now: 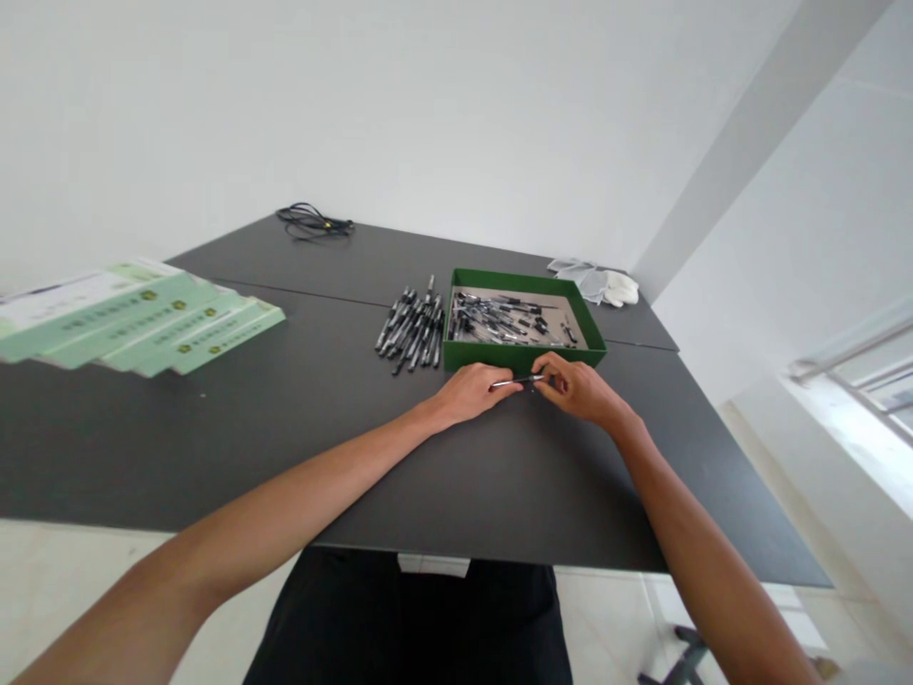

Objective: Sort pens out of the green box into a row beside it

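Between my two hands is a slim pen (526,380), lying roughly level just in front of the green box (524,356). My left hand (474,390) pinches its left end between thumb and fingers. The fingertips of my right hand (571,383) are closed on the pen's right end. Inside the box lie loose pen parts (492,316), dark and clear, with small black pieces toward the right. A pile of pens (414,328) with black caps rests on the table left of the box. Which pen part each hand grips is too small to tell.
Green and white booklets (157,319) lie fanned out at the left of the dark table (320,400). A coiled black cable (312,222) is at the back left. White gloves (599,283) lie behind the box, near the wall. The table's front edge runs by my lap.
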A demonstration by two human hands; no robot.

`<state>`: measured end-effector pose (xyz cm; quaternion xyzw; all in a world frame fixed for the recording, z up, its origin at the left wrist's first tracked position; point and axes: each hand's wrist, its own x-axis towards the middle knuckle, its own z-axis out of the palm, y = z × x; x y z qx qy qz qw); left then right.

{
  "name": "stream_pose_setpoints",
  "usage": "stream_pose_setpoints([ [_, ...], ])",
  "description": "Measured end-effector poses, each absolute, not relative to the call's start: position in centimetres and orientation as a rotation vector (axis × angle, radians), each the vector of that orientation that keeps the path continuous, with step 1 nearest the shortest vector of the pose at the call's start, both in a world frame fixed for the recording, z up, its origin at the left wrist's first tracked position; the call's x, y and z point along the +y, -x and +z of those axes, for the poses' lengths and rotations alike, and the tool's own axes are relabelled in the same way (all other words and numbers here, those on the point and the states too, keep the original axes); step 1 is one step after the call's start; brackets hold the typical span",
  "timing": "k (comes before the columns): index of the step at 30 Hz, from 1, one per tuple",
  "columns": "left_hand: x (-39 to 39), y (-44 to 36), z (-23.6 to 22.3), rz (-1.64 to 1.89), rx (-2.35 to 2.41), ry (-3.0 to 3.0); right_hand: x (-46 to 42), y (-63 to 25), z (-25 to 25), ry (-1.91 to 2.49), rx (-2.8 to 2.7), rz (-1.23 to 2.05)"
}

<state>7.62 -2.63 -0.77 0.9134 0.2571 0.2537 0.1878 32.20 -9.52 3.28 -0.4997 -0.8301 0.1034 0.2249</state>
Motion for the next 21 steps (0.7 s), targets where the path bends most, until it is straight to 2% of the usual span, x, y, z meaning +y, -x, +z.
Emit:
stream_pose_setpoints([
  [21,-2.86,-7.60,-0.51,0.687,0.727,-2.592,-9.46,-32.03,3.25,1.389,-2.298,0.427],
])
